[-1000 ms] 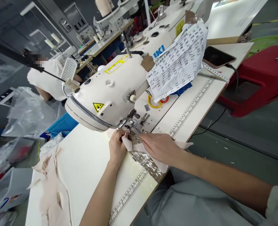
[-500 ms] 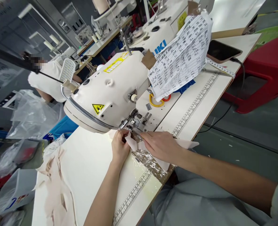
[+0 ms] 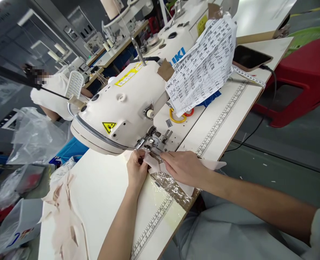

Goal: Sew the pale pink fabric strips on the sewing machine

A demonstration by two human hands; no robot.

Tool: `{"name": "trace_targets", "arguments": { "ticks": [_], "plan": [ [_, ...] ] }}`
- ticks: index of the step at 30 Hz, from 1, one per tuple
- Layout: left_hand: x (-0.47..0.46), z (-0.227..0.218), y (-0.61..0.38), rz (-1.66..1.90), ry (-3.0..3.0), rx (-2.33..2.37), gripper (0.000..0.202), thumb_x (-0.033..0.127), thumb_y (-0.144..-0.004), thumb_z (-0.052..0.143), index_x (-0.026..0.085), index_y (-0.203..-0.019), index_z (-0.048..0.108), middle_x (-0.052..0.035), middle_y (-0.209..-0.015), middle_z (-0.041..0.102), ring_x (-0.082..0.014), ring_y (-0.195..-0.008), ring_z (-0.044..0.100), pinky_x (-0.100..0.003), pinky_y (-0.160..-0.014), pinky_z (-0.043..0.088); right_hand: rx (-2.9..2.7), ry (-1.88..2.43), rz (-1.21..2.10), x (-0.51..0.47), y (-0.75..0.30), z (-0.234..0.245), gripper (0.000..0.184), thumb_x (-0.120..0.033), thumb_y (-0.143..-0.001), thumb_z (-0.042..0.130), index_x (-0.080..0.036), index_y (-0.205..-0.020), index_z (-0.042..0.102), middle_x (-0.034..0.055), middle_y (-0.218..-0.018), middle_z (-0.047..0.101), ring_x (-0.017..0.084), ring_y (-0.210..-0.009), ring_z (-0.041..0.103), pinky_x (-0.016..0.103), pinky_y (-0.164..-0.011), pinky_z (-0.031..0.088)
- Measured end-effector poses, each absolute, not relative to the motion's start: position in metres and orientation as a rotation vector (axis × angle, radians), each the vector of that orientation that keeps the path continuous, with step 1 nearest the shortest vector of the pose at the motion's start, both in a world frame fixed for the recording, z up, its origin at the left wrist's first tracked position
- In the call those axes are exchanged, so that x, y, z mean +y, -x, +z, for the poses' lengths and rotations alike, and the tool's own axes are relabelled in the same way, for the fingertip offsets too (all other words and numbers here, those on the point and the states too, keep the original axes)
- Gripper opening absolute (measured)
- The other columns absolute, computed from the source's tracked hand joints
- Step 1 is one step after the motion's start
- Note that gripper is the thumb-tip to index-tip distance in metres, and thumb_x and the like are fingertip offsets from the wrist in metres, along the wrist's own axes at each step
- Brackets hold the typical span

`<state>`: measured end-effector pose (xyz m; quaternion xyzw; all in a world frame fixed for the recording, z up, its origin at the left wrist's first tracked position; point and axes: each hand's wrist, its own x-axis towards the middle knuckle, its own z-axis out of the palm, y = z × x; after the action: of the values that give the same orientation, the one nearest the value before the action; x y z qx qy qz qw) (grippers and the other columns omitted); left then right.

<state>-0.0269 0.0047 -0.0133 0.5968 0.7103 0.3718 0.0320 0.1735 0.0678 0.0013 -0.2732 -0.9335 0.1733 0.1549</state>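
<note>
A pale pink piece of fabric [image 3: 152,162] lies by the needle area of a white sewing machine [image 3: 122,104]. My left hand [image 3: 136,168] pinches its left edge close to the presser foot [image 3: 149,146]. My right hand [image 3: 183,164] is closed on the fabric's right part, fingertips beside the metal guide at the foot; a pointed end of the cloth sticks out past the wrist. Under the fabric, crinkled clear tape [image 3: 166,182] covers a brown strip at the table edge. The fingertips of both hands are partly hidden.
More pale pink fabric [image 3: 63,220] lies along the table's left side. Yellow-and-red-handled scissors [image 3: 177,117] rest behind the needle area, beneath a handwritten paper sheet [image 3: 203,65]. A phone [image 3: 250,57] with a cable lies at the far right. A red stool [image 3: 298,86] stands beyond; another person [image 3: 54,90] sits at left.
The whole view has shifted slightly, with the machine and table a little further left. Both hands keep nearly the same place on the fabric at the presser foot.
</note>
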Motion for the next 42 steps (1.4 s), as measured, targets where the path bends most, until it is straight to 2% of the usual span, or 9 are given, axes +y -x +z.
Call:
{"name": "trace_targets", "arguments": {
  "ticks": [4, 12, 18, 23, 28, 32, 36, 40, 42],
  "plan": [
    [0.004, -0.017, 0.026, 1.064, -2.100, 2.247, 0.004, 0.022, -0.084, 0.056, 0.022, -0.081, 0.058, -0.0027, -0.086, 0.063, -0.0160, -0.079, 0.060, -0.027, -0.067, 0.049, -2.679, 0.798, 0.488, 0.068, -0.172, 0.004, 0.016, -0.017, -0.098, 0.045, -0.016, -0.106, 0.058, 0.0046, -0.085, 0.072, 0.020, -0.076, 0.069, 0.028, -0.050, 0.028],
    [-0.002, -0.008, 0.027, 0.756, -2.442, 2.152, 0.016, 0.014, -0.088, 0.051, 0.022, -0.096, 0.063, -0.0062, -0.101, 0.064, -0.0183, -0.094, 0.062, -0.032, -0.080, 0.054, -2.732, 0.825, 0.434, 0.059, -0.182, 0.003, 0.021, -0.012, -0.096, 0.042, -0.012, -0.111, 0.057, 0.0088, -0.090, 0.071, 0.023, -0.078, 0.069, 0.029, -0.053, 0.035],
    [-0.010, 0.002, 0.019, 0.498, -2.519, 2.114, 0.029, 0.011, -0.092, 0.043, 0.020, -0.109, 0.063, -0.0109, -0.109, 0.061, -0.0226, -0.098, 0.058, -0.035, -0.078, 0.056, -2.521, 0.638, 0.987, 0.041, -0.252, -0.003, 0.023, -0.012, -0.091, 0.039, -0.020, -0.103, 0.058, 0.0023, -0.080, 0.069, 0.019, -0.064, 0.065, 0.029, -0.057, 0.041],
    [-0.008, 0.003, -0.003, 0.367, -2.459, 2.280, 0.030, 0.006, -0.089, 0.041, 0.015, -0.103, 0.066, -0.0148, -0.107, 0.060, -0.0260, -0.092, 0.054, -0.040, -0.072, 0.056, -2.349, 0.696, 1.282, 0.034, -0.311, -0.003, 0.024, -0.023, -0.096, 0.039, -0.029, -0.101, 0.062, 0.0051, -0.089, 0.072, 0.021, -0.070, 0.066, 0.032, -0.063, 0.047],
    [-0.007, -0.003, -0.020, 0.356, -2.435, 2.404, 0.028, 0.008, -0.087, 0.043, 0.014, -0.105, 0.064, -0.0152, -0.109, 0.061, -0.0291, -0.100, 0.053, -0.045, -0.079, 0.056, -2.250, 0.897, 1.353, 0.029, -0.320, -0.005, 0.023, -0.029, -0.095, 0.042, -0.031, -0.097, 0.065, 0.0043, -0.080, 0.071, 0.022, -0.062, 0.064, 0.034, -0.061, 0.049],
    [-0.014, -0.008, -0.028, 0.349, -2.414, 2.440, 0.035, 0.008, -0.089, 0.039, 0.012, -0.117, 0.060, -0.0164, -0.115, 0.062, -0.0287, -0.104, 0.056, -0.045, -0.085, 0.055, -2.269, 0.885, 1.416, 0.029, -0.320, -0.012, 0.023, -0.033, -0.096, 0.043, -0.032, -0.101, 0.066, 0.0062, -0.093, 0.074, 0.025, -0.079, 0.069, 0.034, -0.070, 0.052],
    [-0.020, -0.010, -0.033, 0.342, -2.364, 2.466, 0.040, 0.009, -0.092, 0.037, 0.013, -0.127, 0.055, -0.0156, -0.124, 0.061, -0.0280, -0.111, 0.056, -0.045, -0.091, 0.052, -2.213, 0.929, 1.524, 0.031, -0.324, -0.018, 0.027, -0.042, -0.097, 0.042, -0.031, -0.098, 0.067, 0.0072, -0.089, 0.073, 0.026, -0.076, 0.068, 0.033, -0.065, 0.053],
    [-0.022, -0.011, -0.032, 0.332, -2.330, 2.463, 0.039, 0.010, -0.092, 0.038, 0.011, -0.126, 0.057, -0.0153, -0.126, 0.062, -0.0288, -0.115, 0.056, -0.045, -0.092, 0.052, -2.127, 1.050, 1.574, 0.033, -0.324, -0.018, 0.034, -0.052, -0.094, 0.045, -0.029, -0.097, 0.070, 0.0070, -0.082, 0.072, 0.025, -0.067, 0.065, 0.031, -0.056, 0.052],
    [-0.021, -0.012, -0.028, 0.392, -2.309, 2.446, 0.040, 0.009, -0.091, 0.040, 0.013, -0.125, 0.059, -0.0134, -0.126, 0.063, -0.0287, -0.116, 0.056, -0.046, -0.093, 0.052, -2.050, 1.176, 1.508, 0.036, -0.319, -0.015, 0.039, -0.059, -0.088, 0.051, -0.028, -0.090, 0.073, 0.0071, -0.078, 0.072, 0.024, -0.063, 0.064, 0.030, -0.050, 0.051]
  ]
}}
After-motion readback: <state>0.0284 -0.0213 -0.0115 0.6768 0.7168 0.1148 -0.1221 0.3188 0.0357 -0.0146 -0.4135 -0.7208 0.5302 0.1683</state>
